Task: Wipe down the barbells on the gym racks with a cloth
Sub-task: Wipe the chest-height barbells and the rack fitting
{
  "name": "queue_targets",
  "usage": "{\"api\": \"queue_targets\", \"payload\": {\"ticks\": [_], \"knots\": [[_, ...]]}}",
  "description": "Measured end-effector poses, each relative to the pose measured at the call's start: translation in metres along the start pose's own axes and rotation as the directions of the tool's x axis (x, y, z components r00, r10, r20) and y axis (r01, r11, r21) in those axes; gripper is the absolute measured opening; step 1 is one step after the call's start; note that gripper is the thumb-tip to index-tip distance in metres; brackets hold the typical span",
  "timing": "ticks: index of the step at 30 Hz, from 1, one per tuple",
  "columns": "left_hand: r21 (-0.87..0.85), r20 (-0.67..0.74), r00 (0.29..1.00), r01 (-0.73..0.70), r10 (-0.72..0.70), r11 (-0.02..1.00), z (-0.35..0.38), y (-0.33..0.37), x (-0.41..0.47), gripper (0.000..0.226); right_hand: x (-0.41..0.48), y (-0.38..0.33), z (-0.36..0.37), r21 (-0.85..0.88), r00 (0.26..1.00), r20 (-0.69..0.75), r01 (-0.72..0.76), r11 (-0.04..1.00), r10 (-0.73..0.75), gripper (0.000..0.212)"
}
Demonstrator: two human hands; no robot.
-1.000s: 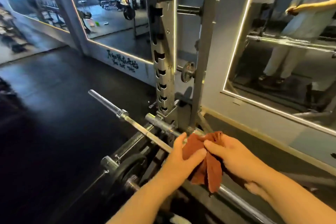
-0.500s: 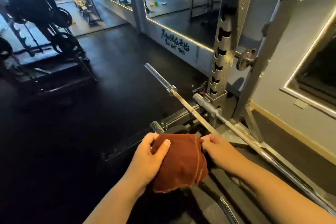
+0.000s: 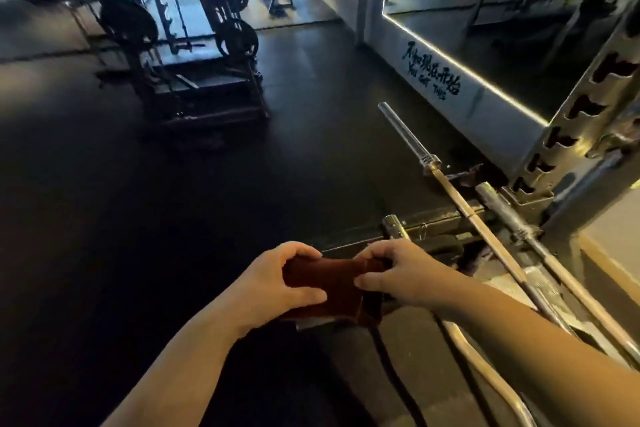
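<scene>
down low at centre, gripping a rust-red cloth point(image 3: 327, 282) with both hands, just short of the bars; whether touching anything beneath, cannot tell. left hand point(image 3: 277, 284) curled round the cloth's left end, thumb across the front, fingers bent over the top edge. right hand point(image 3: 407, 274) pinching the right end, thumb on the near face, fingers hooked over the top. cloth bunched into a short band between the two, one flap hanging below the right hand. off to the right, a slim barbell point(image 3: 481, 229) lying diagonally, bare sleeve pointing up-left over the black rubber floor point(image 3: 173, 201). just beside it, nearer the notched rack upright point(image 3: 568, 139), a second barbell point(image 3: 505, 211) running roughly parallel. another sleeve end point(image 3: 393, 225) poking out just beyond the right hand's knuckles. curved bar point(image 3: 474, 354) under the right forearm. behind the upright, a light-edged mirror point(image 3: 485, 31) and black wall lettering point(image 3: 431, 76). far back left, weight plates point(image 3: 237, 40) hung on a storage tree.
</scene>
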State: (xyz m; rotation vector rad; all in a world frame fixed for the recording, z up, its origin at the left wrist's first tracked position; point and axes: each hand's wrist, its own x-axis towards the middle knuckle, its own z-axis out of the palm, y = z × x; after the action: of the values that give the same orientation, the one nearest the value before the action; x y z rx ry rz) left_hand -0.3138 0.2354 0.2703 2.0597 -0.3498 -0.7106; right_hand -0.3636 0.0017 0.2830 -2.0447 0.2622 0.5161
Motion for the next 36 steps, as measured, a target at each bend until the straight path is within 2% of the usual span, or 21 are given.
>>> {"api": "queue_targets", "payload": {"ticks": [2, 4, 5, 7, 10, 12, 14, 16, 20, 22, 26, 30, 32, 34, 35, 36], "knots": [[0.103, -0.061, 0.998, 0.008, -0.002, 0.995, -0.010, -0.017, -0.002, 0.031, 0.014, -0.007, 0.015, -0.093, 0.999, 0.000, -0.035, 0.995, 0.035, 0.010], [0.126, -0.136, 0.990, 0.053, -0.036, 0.991, -0.015, -0.035, -0.003, 0.017, 0.027, -0.011, 0.028, -0.163, 0.999, -0.016, -0.031, 0.986, 0.028, 0.006], [0.136, -0.155, 0.987, 0.074, -0.052, 0.988, -0.016, -0.045, -0.003, 0.013, 0.032, -0.013, 0.035, -0.161, 1.000, -0.019, -0.027, 0.987, 0.024, 0.007], [0.156, -0.180, 0.981, 0.094, -0.065, 0.983, -0.017, -0.062, -0.004, 0.017, 0.042, -0.016, 0.046, -0.027, 0.998, -0.005, -0.065, 0.998, 0.065, 0.012], [-0.025, -0.188, 0.975, 0.113, -0.116, 0.993, -0.019, -0.072, -0.004, 0.021, 0.061, -0.017, 0.055, 0.210, 0.978, 0.063, -0.210, 0.955, 0.201, 0.014], [-0.147, -0.149, 0.968, 0.179, -0.201, 0.973, -0.017, -0.075, -0.002, 0.029, 0.077, -0.016, 0.051, 0.254, 0.955, 0.132, -0.293, 0.922, 0.267, 0.026], [-0.302, -0.104, 0.946, 0.266, -0.309, 0.916, -0.008, -0.080, 0.005, 0.038, 0.094, -0.016, 0.043, 0.259, 0.918, 0.276, -0.356, 0.898, 0.284, 0.045], [-0.426, -0.089, 0.926, 0.298, -0.368, 0.854, 0.004, -0.090, 0.017, 0.039, 0.115, -0.018, 0.036, 0.162, 0.892, 0.356, -0.353, 0.921, 0.279, 0.055], [-0.690, 0.020, 0.883, 0.352, -0.468, 0.633, 0.025, -0.108, 0.052, 0.021, 0.173, -0.014, 0.027, 0.014, 0.900, 0.334, -0.301, 0.954, 0.279, 0.040], [-0.744, 0.077, 0.868, 0.377, -0.490, 0.551, 0.035, -0.116, 0.072, 0.020, 0.208, -0.006, 0.024, -0.039, 0.911, 0.309, -0.276, 0.960, 0.274, 0.038], [-0.810, 0.079, 0.823, 0.382, -0.563, 0.445, 0.052, -0.124, 0.121, 0.015, 0.279, 0.011, 0.024, -0.141, 0.928, 0.271, -0.226, 0.964, 0.257, 0.043], [-0.880, 0.115, 0.774, 0.370, -0.623, 0.298, 0.058, -0.130, 0.181, 0.017, 0.341, 0.026, 0.025, -0.208, 0.955, 0.240, -0.124, 0.970, 0.174, 0.047], [-0.897, 0.122, 0.744, 0.366, -0.657, 0.247, 0.062, -0.144, 0.212, 0.020, 0.368, 0.034, 0.032, -0.319, 0.976, 0.189, -0.045, 0.947, 0.110, 0.051], [-0.891, 0.145, 0.710, 0.397, -0.689, 0.222, 0.064, -0.158, 0.229, 0.022, 0.373, 0.043, 0.044, -0.484, 0.994, 0.097, 0.009, 0.875, 0.044, 0.058], [-0.882, 0.161, 0.686, 0.422, -0.709, 0.209, 0.067, -0.168, 0.238, 0.025, 0.378, 0.052, 0.054, -0.570, 0.994, 0.103, 0.043, 0.821, 0.020, 0.060], [-0.867, 0.179, 0.657, 0.457, -0.732, 0.198, 0.070, -0.177, 0.245, 0.030, 0.381, 0.062, 0.065, -0.638, 0.985, 0.170, 0.096, 0.764, 0.018, 0.060]]}}
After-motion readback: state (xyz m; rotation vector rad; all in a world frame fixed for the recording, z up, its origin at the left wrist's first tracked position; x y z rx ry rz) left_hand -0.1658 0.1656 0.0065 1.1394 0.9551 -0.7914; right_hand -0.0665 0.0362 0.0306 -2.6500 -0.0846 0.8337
